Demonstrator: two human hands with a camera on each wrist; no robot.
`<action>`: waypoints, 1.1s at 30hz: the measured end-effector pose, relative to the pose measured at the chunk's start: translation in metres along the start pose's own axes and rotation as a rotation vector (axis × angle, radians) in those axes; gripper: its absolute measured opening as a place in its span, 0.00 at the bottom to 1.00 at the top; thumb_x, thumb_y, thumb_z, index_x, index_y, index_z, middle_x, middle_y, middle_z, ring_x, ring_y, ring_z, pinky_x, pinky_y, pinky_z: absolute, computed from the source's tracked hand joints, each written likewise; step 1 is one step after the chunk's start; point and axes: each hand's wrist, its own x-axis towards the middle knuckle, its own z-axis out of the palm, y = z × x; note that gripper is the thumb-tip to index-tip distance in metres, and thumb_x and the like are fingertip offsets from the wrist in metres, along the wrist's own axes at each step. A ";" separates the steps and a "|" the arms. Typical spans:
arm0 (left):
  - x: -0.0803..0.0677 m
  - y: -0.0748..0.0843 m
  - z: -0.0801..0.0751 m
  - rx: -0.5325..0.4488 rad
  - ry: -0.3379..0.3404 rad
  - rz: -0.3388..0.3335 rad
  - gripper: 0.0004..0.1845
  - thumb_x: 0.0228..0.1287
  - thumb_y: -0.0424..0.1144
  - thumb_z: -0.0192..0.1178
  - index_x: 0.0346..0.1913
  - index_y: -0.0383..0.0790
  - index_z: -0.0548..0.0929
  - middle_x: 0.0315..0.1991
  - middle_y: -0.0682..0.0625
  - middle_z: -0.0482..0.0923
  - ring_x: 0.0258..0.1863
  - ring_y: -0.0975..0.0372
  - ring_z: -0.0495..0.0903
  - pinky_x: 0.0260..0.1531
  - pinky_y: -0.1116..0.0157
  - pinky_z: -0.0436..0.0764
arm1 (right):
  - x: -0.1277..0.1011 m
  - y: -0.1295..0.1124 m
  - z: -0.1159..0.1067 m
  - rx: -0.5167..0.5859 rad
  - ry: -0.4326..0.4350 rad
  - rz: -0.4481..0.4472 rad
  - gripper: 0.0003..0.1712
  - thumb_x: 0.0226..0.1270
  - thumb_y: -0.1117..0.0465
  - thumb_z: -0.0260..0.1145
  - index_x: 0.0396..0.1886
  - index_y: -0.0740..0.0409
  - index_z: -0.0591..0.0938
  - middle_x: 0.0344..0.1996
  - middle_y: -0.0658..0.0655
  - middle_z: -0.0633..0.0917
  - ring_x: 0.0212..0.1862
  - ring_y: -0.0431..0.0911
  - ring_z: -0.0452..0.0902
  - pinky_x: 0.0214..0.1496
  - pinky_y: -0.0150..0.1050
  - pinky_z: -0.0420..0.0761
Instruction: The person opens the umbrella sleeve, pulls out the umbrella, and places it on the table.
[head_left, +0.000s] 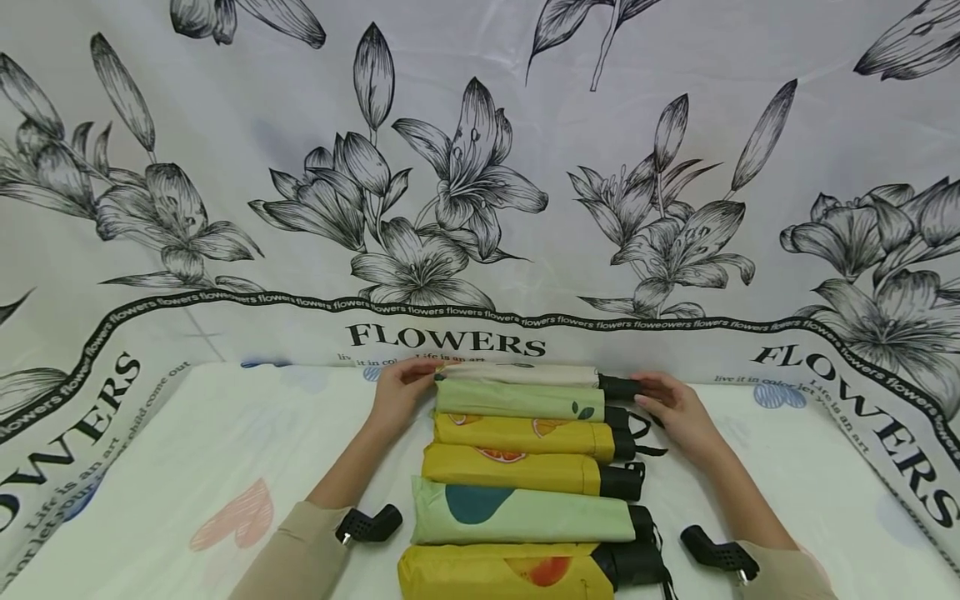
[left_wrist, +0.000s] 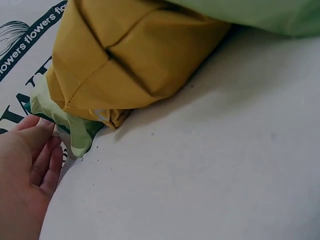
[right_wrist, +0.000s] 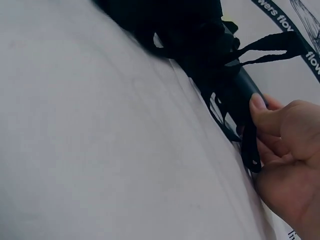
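Farthest umbrella (head_left: 517, 374) — cream | nearest umbrella (head_left: 465, 575) — yellow, red-orange fruit | backdrop (head_left: 465, 42): white, black flowers

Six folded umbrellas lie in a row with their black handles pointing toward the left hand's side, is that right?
Not quite. The head view shows the black handles on the right hand's side. The six folded umbrellas do lie in a row.
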 end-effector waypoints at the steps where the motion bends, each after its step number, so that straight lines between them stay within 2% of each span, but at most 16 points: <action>1: 0.000 0.000 0.000 -0.005 0.000 0.003 0.13 0.67 0.20 0.64 0.52 0.26 0.88 0.49 0.34 0.88 0.38 0.72 0.83 0.45 0.76 0.83 | 0.000 0.000 -0.001 -0.004 0.000 -0.005 0.24 0.80 0.66 0.63 0.70 0.70 0.75 0.69 0.73 0.75 0.55 0.25 0.74 0.56 0.22 0.78; 6: -0.001 -0.002 0.004 -0.017 -0.002 0.001 0.13 0.66 0.19 0.64 0.51 0.26 0.89 0.50 0.33 0.88 0.39 0.72 0.84 0.46 0.75 0.84 | -0.001 0.003 -0.007 -0.023 0.011 -0.019 0.23 0.80 0.67 0.63 0.69 0.71 0.75 0.66 0.71 0.77 0.54 0.25 0.74 0.55 0.21 0.79; 13: -0.002 -0.001 0.004 0.005 0.003 -0.003 0.12 0.67 0.21 0.65 0.51 0.27 0.89 0.48 0.34 0.88 0.38 0.73 0.84 0.45 0.76 0.83 | -0.003 0.006 -0.018 0.000 0.022 -0.006 0.25 0.80 0.66 0.64 0.70 0.72 0.73 0.59 0.49 0.80 0.53 0.27 0.75 0.54 0.22 0.80; 16: -0.002 0.000 0.003 0.010 -0.005 -0.002 0.12 0.68 0.21 0.65 0.52 0.26 0.89 0.49 0.34 0.88 0.38 0.74 0.83 0.45 0.76 0.83 | -0.004 0.008 -0.022 0.011 0.026 0.001 0.25 0.80 0.67 0.64 0.70 0.73 0.73 0.57 0.43 0.80 0.53 0.27 0.75 0.54 0.23 0.80; 19: -0.001 -0.002 0.002 0.024 -0.010 -0.004 0.12 0.68 0.21 0.65 0.52 0.26 0.89 0.49 0.34 0.88 0.38 0.75 0.83 0.45 0.77 0.83 | -0.004 0.010 -0.026 0.003 0.025 0.004 0.25 0.80 0.67 0.63 0.70 0.73 0.73 0.56 0.40 0.79 0.53 0.26 0.75 0.54 0.22 0.80; 25: 0.000 -0.003 0.001 0.028 -0.006 -0.006 0.12 0.66 0.20 0.65 0.51 0.26 0.89 0.49 0.34 0.88 0.37 0.74 0.83 0.45 0.76 0.83 | -0.003 0.014 -0.031 -0.013 0.028 -0.016 0.25 0.79 0.67 0.64 0.70 0.73 0.73 0.57 0.42 0.79 0.54 0.25 0.75 0.53 0.23 0.81; 33: -0.001 -0.002 0.000 0.032 -0.001 0.009 0.12 0.66 0.19 0.65 0.50 0.25 0.89 0.47 0.34 0.88 0.38 0.72 0.83 0.45 0.76 0.83 | -0.007 0.017 -0.040 -0.024 0.033 -0.021 0.25 0.80 0.67 0.64 0.69 0.76 0.72 0.52 0.30 0.77 0.53 0.23 0.74 0.53 0.21 0.80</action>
